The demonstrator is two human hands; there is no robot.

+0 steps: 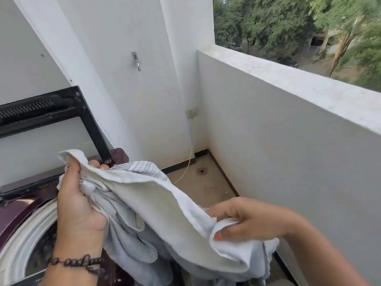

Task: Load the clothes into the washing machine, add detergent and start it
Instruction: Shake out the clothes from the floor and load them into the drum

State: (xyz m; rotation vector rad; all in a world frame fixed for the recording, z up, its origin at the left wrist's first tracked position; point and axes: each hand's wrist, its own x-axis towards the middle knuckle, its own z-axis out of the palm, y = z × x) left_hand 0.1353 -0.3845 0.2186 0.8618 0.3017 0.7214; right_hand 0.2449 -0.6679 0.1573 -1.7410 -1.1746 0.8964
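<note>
- while it hangs between the two hands, the pale cloth bundle [156, 203] is in the air, just right of the washing machine's open drum [24, 230] and not yet in it; it looks like a white towel-like piece wrapped over a grey patterned garment.
- the left hand [78, 205] has its fingers closed around one bunched end, thumb pressed on the near side and fingertips [99, 164] curling over the far side, so that end is carried high, likely to lift it toward the tub mouth.
- the right hand [245, 221] pinches the other end, thumb under and fingers over the fold, probably to keep the loose part from trailing.
- below both sets of fingers the rest of the fabric sags in folds, out of the frame at the bottom.
- just behind the left fingers the black-framed lid [51, 120] stands raised, which leaves the drum open beneath that hand.
- a beaded bracelet [80, 263] sits on the left wrist.
- beyond the right fingers are the balcony wall [288, 141], a floor drain [201, 171] and a wall socket [191, 113].
- no detergent is visible; loading seems to be the step in hand.
</note>
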